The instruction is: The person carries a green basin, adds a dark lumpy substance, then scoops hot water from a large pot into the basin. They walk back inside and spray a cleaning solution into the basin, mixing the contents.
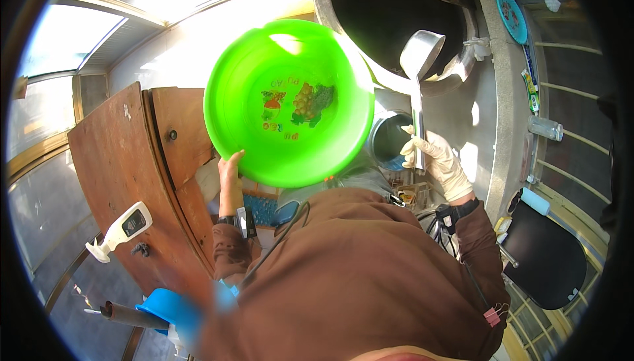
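My bare left hand grips the near-left rim of a bright green plastic basin, its thumb over the edge. Printed fruit pictures show on the basin's floor, and nothing lies in it. In my right hand, which wears a cream-coloured glove, is a metal ladle, held by the handle with the bowl pointing away from me. Beyond the ladle stands a big round vat with a dark inside. The ladle's bowl is in front of the vat's near rim; whether they touch I cannot tell.
A wooden cabinet stands at the left, with a white handheld device beside it. Under the basin's right edge is a bucket. Along the right wall are a small blue basin, a glass jar and a black seat.
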Tool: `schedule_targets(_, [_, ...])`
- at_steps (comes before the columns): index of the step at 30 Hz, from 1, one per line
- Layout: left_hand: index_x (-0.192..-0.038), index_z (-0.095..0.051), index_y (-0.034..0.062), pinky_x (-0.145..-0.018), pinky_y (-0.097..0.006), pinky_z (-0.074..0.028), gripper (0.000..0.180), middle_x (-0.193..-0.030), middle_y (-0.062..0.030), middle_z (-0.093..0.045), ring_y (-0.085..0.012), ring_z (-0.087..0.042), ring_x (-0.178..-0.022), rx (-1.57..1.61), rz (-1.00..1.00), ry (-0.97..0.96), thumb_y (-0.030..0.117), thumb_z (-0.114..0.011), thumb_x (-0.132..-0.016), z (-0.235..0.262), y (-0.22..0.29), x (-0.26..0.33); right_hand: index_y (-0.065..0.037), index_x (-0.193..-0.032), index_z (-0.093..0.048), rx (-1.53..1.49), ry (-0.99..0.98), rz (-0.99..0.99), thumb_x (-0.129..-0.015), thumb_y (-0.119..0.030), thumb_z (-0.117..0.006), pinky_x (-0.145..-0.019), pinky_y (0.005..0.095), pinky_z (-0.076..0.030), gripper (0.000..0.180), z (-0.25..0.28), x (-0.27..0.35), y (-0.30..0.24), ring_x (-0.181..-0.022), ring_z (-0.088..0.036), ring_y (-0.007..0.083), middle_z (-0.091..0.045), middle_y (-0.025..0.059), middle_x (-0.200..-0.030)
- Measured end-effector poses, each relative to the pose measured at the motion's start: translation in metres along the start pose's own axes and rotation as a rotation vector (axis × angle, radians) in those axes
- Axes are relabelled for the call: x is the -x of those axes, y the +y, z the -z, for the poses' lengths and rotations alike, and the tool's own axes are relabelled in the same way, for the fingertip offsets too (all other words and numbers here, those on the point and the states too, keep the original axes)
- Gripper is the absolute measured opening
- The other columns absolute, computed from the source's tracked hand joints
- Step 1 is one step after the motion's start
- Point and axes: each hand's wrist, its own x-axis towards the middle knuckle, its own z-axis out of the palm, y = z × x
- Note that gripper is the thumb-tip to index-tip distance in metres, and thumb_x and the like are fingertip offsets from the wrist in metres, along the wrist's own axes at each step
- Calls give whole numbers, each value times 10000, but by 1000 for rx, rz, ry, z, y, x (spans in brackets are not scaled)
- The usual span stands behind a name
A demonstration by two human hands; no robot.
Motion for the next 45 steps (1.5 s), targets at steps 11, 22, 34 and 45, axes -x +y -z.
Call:
schedule_targets(11, [-1053,-591,-28,-709,-281,-486,268,-941,-82,-639,-176,-618,-820,90,-37,23,9,-616,-789,-8,10,7,-29,-933,-619,1314,15,174,-899,-149,-530,-593,330,-503,154,151,-222,-81,-577,-570,200,-579,87,-707])
schedule_targets(22, [-1069,-575,-41,-754,-303,-475,296,-978,-93,-623,-188,-601,-866,123,0,148,13,-619,-782,-18,-4,23,-28,-836,-665,1882,661,253,-821,-94,-562,-657,385,-555,124,152,-365,-79,-752,-679,331,-676,185,-815])
schedule_targets(34, [-1075,-573,-43,-762,-317,-477,305,-980,-95,-622,-198,-599,-873,107,7,132,10,-612,-777,-17,-4,26,-42,-828,-574,889,205,-360,-844,-172,-672,-380,282,-351,164,153,-365,-67,-385,-428,128,-543,53,-577])
schedule_targets(45, [-1064,-570,-43,-707,-296,-481,285,-950,-89,-624,-184,-608,-819,118,-32,64,16,-608,-788,-9,-4,16,-10,-913,-561,746,178,-78,-857,-170,-652,-381,230,-394,192,146,-201,-85,-448,-467,89,-512,21,-626])
